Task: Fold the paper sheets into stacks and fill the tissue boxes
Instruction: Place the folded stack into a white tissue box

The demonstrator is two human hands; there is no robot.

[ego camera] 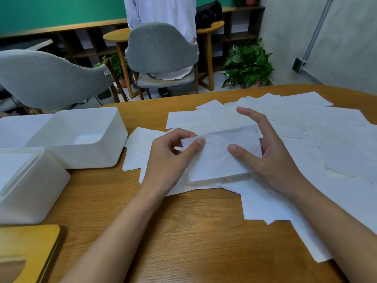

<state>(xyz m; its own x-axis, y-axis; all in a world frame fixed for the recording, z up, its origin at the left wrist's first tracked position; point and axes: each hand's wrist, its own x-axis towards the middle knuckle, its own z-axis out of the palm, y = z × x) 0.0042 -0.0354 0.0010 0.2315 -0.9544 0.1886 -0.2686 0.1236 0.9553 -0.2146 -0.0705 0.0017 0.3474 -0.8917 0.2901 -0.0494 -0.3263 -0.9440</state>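
The left hand [169, 156] pinches the folded paper [220, 160] by its left edge. The right hand [271, 158] has its grip wide apart, thumb touching the paper.

Left hand [169, 154] pinches the left edge of a folded paper sheet [220, 160], thumb on top, fingers curled under. Right hand [269, 154] at the sheet's right edge, thumb tip resting on it, fingers spread and loosely arched. Loose sheets [318, 127] scattered under and beyond both hands, mostly right of the right hand. Left of the left hand: open white tissue box [85, 156], second white box [40, 193] nearer, wooden lid [30, 248] nearest. All on wooden desk [183, 231]. Beyond the hands: grey chairs [161, 48], potted plant [248, 64].
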